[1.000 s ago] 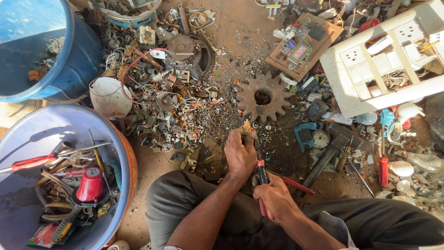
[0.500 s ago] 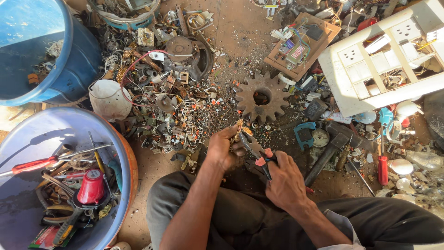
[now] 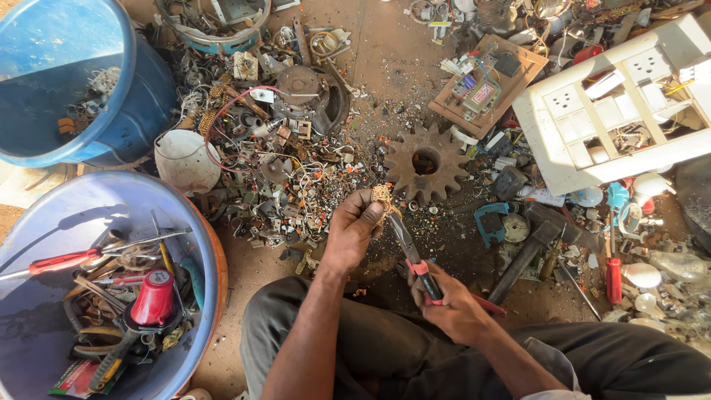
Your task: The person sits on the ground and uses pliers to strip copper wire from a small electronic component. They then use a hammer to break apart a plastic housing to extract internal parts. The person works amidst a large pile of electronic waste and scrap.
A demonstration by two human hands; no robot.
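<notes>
My left hand (image 3: 352, 228) pinches a small tangle of copper-coloured wire (image 3: 381, 196) between thumb and fingers, just in front of my knees. My right hand (image 3: 453, 305) grips the red handles of a pair of pliers (image 3: 412, 255); the dark jaws point up and left and reach the wire tangle. Both forearms come up from the bottom of the view over my dark trousers. A rusty gear wheel (image 3: 425, 163) lies on the ground just beyond the wire.
A pile of scrap metal bits and wires (image 3: 274, 163) covers the ground ahead. A blue tub (image 3: 207, 244) at left holds tools, a blue barrel (image 3: 126, 81) stands behind it. A white plastic frame (image 3: 592, 118), a circuit board (image 3: 485, 85) and a hammer (image 3: 529, 248) lie at right.
My hands rose from my lap. The left hand now holds the wire tangle higher and the pliers' jaws have swung up to it.
</notes>
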